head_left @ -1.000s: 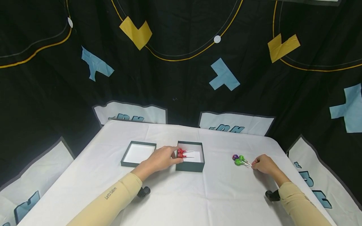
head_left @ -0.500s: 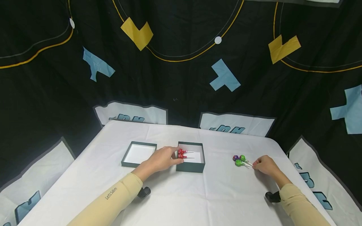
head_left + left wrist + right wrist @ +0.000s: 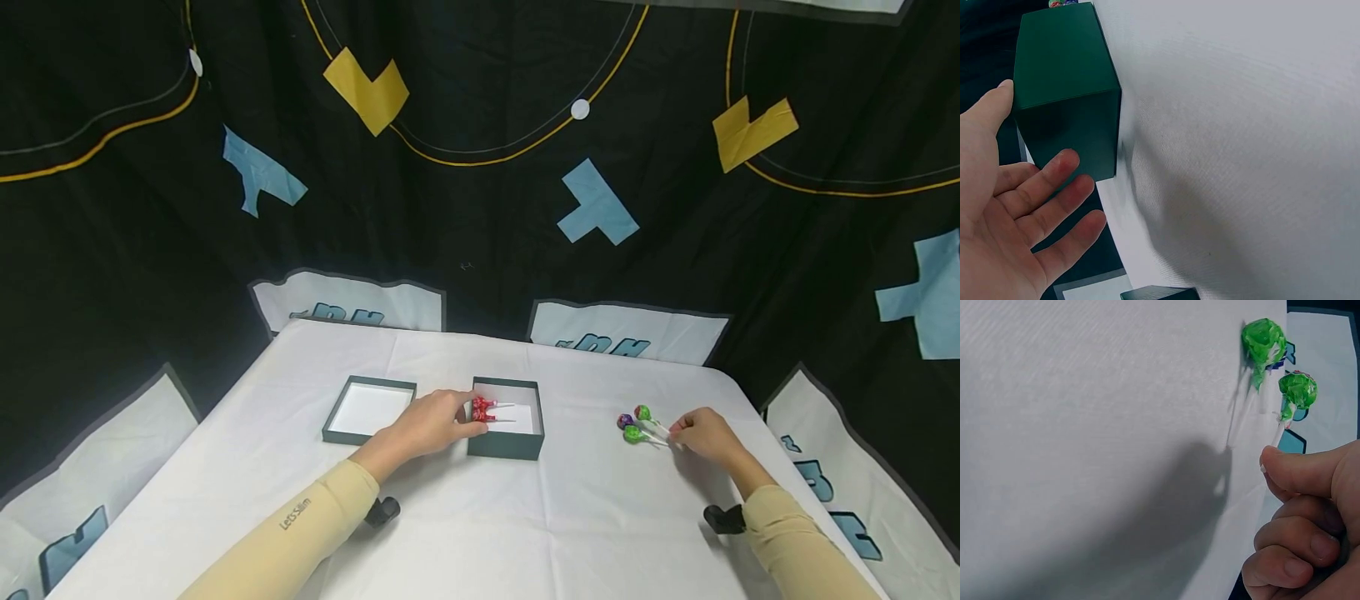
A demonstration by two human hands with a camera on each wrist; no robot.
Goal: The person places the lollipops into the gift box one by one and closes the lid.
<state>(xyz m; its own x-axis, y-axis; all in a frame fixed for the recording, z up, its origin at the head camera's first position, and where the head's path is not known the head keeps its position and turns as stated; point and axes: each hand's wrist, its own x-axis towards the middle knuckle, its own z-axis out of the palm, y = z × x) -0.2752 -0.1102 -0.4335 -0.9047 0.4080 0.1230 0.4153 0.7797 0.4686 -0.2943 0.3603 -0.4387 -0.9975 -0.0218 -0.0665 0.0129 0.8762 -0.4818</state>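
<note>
My left hand holds the left end of an open dark green box, thumb at the near rim and index finger toward the far corner. In the left wrist view its other fingers lie loosely extended beside the box's end wall. Two red-wrapped lollipops lie inside, sticks pointing right. On the right, my right hand pinches the stick of a green and red lollipop between thumb and index finger, raised off the cloth. Beside it lie a green lollipop and a purple lollipop.
The shallow green box lid, white inside, lies left of the box, partly behind my left hand. A white cloth covers the table. A black curtain with paper shapes hangs beyond the far edge.
My right hand has lifted the pinched lollipop slightly, and its head has moved apart from the other two. The left hand and the box have stayed put.
</note>
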